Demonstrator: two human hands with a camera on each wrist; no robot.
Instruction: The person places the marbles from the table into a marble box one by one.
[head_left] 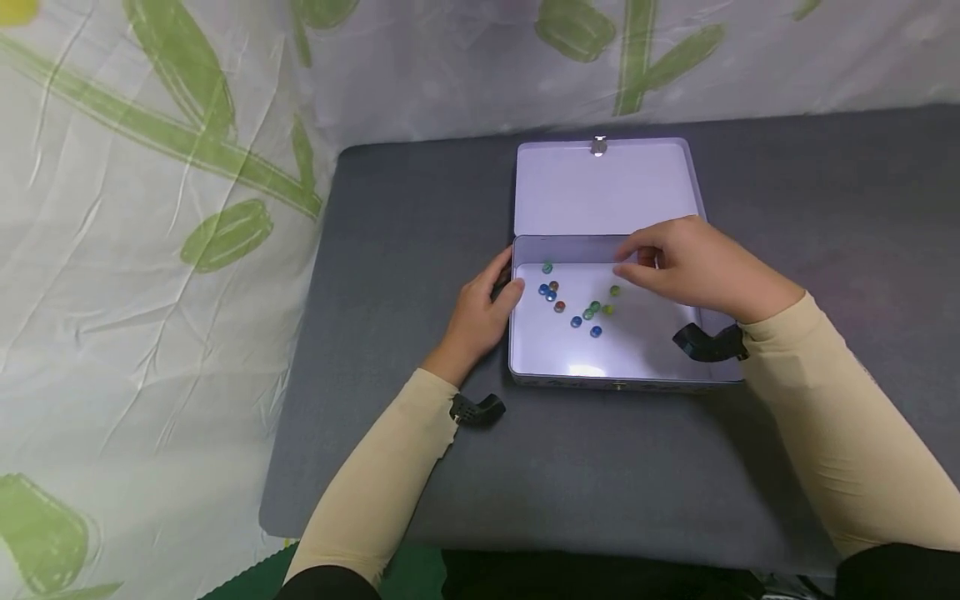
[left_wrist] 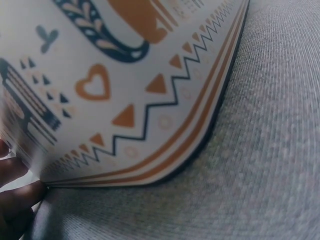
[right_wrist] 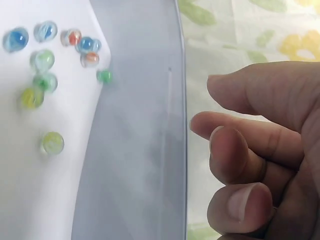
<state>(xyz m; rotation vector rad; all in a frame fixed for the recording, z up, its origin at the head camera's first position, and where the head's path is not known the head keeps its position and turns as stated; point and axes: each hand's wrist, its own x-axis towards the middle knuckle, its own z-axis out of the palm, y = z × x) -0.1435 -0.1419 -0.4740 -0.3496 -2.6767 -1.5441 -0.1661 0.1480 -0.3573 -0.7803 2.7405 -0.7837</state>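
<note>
A hinged tin box (head_left: 551,354) lies with its lid (head_left: 607,192) thrown back. Scattered over its white floor are several glass marbles, among them a blue marble (head_left: 596,332), a green marble (right_wrist: 104,76) and a yellow-green marble (right_wrist: 53,143). My left hand (head_left: 480,318) grips the tin's left wall, thumb at the rim and fingers along the outside; the left wrist view shows the tin's patterned outer wall (left_wrist: 120,95). Over the tin's right half, near the hinge side, hovers my right hand (head_left: 686,262). Its thumb and forefinger stand apart with nothing between them, the other fingers bent.
The tin stands on a grey cloth-covered table (head_left: 405,225). Behind and left of the table hangs a white curtain (head_left: 450,75) with green leaf prints. A metal clasp (head_left: 598,147) sits on the lid's far edge. Black camera mounts are worn on both wrists.
</note>
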